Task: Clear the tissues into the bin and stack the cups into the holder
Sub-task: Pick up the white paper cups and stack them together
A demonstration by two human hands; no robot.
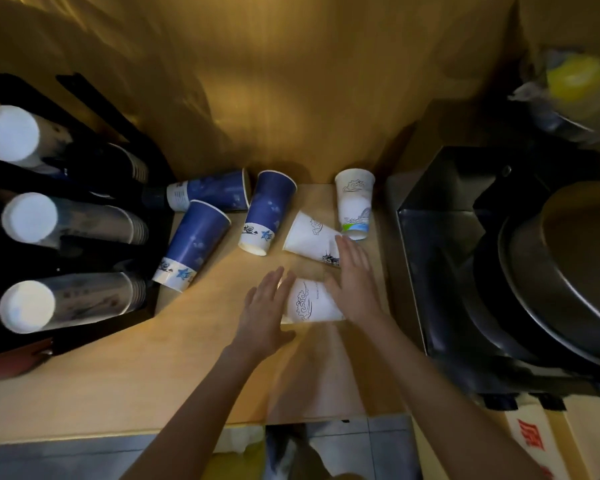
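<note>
Several paper cups lie or stand on the wooden counter (118,382). A white cup (309,303) lies on its side between my hands. My left hand (265,313) is at its left side and my right hand (355,282) at its right, both with fingers spread and neither closed around it. Another white cup (310,239) lies just beyond my right fingertips. A white cup with a green band (355,204) stands upside down at the back. Three blue cups (269,211) (193,244) (210,190) sit to the left. The black cup holder (84,216) at the left carries three stacks of cups.
A black machine (465,258) with a large metal pan (568,278) fills the right side. A wooden wall (291,81) backs the counter. A red object (11,362) lies at the left edge. Something white (238,441) shows below the counter's front edge.
</note>
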